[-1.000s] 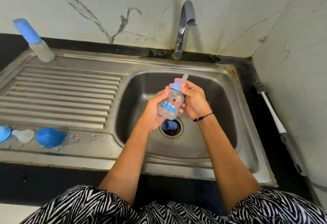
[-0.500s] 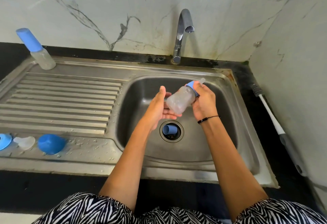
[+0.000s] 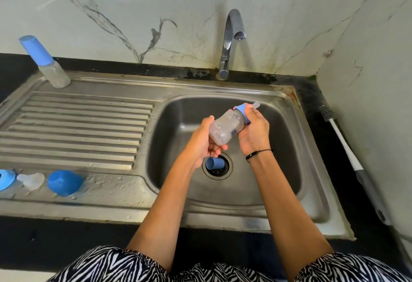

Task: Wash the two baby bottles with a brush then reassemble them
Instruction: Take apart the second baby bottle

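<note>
Right hand fingers curled round bottle collar, left hand fingers cupping its base

I hold a cloudy bottle tilted over the sink, its blue collar and clear teat pointing up to the right. A blue cap lies in the drain. The second bottle, capped blue, stands at the draining board's far left corner. The brush lies along the right worktop.
</note>
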Demonstrator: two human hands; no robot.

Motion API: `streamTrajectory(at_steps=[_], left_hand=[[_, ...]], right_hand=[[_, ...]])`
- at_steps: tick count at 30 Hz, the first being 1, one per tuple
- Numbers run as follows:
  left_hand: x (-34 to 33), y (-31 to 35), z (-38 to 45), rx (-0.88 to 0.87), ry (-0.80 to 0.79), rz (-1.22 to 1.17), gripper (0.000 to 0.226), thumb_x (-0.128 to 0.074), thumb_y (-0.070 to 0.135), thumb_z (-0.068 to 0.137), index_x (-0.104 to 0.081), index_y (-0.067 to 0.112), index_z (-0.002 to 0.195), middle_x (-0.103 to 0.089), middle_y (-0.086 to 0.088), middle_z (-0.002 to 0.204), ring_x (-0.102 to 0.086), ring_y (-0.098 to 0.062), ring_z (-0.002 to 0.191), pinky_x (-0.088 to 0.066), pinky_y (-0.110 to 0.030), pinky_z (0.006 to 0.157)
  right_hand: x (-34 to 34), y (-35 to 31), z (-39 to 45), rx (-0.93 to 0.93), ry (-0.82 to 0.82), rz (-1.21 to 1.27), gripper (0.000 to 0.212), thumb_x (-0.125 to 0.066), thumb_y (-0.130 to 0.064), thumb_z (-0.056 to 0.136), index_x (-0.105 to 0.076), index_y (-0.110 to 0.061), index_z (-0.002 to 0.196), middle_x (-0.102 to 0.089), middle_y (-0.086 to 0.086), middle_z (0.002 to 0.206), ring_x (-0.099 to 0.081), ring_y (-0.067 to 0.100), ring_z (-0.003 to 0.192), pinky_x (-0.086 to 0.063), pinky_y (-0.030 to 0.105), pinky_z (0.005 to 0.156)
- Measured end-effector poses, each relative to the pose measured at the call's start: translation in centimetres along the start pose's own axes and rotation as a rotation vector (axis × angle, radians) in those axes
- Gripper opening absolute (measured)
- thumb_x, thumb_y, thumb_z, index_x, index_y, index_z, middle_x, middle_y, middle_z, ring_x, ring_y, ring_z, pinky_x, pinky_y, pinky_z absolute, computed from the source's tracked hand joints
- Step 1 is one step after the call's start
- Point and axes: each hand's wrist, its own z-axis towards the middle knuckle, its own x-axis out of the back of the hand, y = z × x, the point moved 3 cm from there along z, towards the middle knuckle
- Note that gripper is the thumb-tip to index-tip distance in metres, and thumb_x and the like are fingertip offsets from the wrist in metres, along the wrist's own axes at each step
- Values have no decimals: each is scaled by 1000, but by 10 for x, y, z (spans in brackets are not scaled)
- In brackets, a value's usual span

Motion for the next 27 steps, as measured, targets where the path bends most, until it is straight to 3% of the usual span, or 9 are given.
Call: streamTrajectory(at_steps=[3, 6, 10, 12, 14, 16, 18, 22, 27], left_hand=[[7, -7, 5, 59, -9, -35, 54, -26, 49, 98, -58, 6, 101, -59, -14, 62, -36, -15, 45, -30, -24, 45], [15, -14, 11, 112, 58, 1, 34, -41, 42, 98, -56, 11, 101, -56, -10, 71, -38, -12, 46, -31, -24, 45], [17, -34, 20, 179, 159, 214, 26, -61, 27, 92, -45, 14, 107, -54, -7, 86, -47, -15, 63, -44, -25, 57], [15, -50, 26, 229, 148, 426, 29, -64, 20, 88, -42, 15, 107, -55, -10, 98, -53, -19, 74, -45, -29, 65], [13, -60, 30, 270, 101, 783, 25, -65, 18, 84, -52, 12, 105, -60, -12, 102, -61, -25, 83, -49, -32, 70], [11, -66, 34, 283, 86, 1106, 36, -64, 17, 84, -56, 7, 118, -63, -12, 116, -63, -27, 104, -51, -32, 83], [7, -72, 42, 279, 110, 1257, 44, -59, 12, 87, -50, 5, 130, -55, -14, 130, -55, -28, 119, -46, -31, 95], [3, -85, 48, 321, 187, 1248, 48, -51, 16, 92, -41, 5, 137, -43, -16, 139, -46, -31, 127, -40, -34, 102], [2, -82, 49, 307, 162, 1140, 57, -62, 28, 85, -41, 7, 133, -49, -14, 132, -51, -33, 120, -44, -36, 94]], right_hand=[[5, 1, 6, -40, 29, 145, 13, -47, -16, 98, -54, -7, 94, -60, 14, 93, -64, 25, 82, -53, 39, 79], [13, 6, 16, -96, 116, 47, 12, -49, -21, 98, -53, -9, 95, -59, 8, 92, -64, 19, 80, -52, 34, 79], [28, 31, 20, -167, 283, -273, 13, -56, -20, 93, -52, -8, 93, -55, 3, 84, -55, 14, 73, -43, 18, 54], [36, 44, 17, -229, 312, -334, 12, -55, -17, 93, -50, -10, 86, -54, 4, 85, -54, 16, 80, -35, 17, 46], [42, 54, 15, -290, 310, -380, 10, -55, -16, 92, -49, -11, 86, -54, 2, 80, -51, 14, 71, -32, 20, 46], [46, 62, 15, -328, 282, -413, 13, -55, -11, 90, -48, -12, 79, -49, 0, 72, -44, 10, 59, -34, 20, 45], [48, 65, 15, -339, 251, -437, 25, -52, 0, 86, -44, -11, 66, -41, 5, 64, -36, 13, 55, -31, 20, 51], [50, 60, 12, -332, 167, -575, 38, -45, 10, 72, -32, -12, 44, -28, 2, 49, -24, 18, 54, -21, 23, 56], [53, 53, 9, -283, 65, -637, 34, -50, 1, 76, -34, -14, 50, -30, 7, 61, -29, 18, 59, -24, 24, 58]])
